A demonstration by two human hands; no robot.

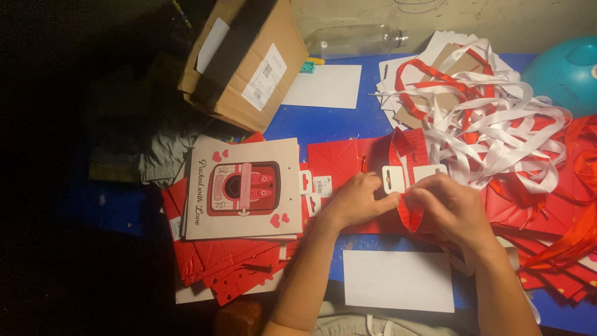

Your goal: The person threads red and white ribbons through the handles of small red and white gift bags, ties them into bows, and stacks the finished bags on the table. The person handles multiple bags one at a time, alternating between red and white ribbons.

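A flat red paper gift bag (339, 163) lies on the blue table (323, 121) in front of me. My left hand (356, 200) presses on its right part, fingers curled by a white hang tag (393, 178). My right hand (453, 205) pinches the bag's folded red edge (410, 211) and a second white tag (429, 172). A red ribbon (398, 144) runs up from the bag toward the ribbon heap.
A stack of flat bags topped by a beige printed one (244, 188) lies left. A heap of white and red ribbons (491, 124) sits at right. A cardboard box (245, 59), clear plastic bottle (354, 40), white cards (398, 280) (324, 86) and a teal round object (566, 71) surround.
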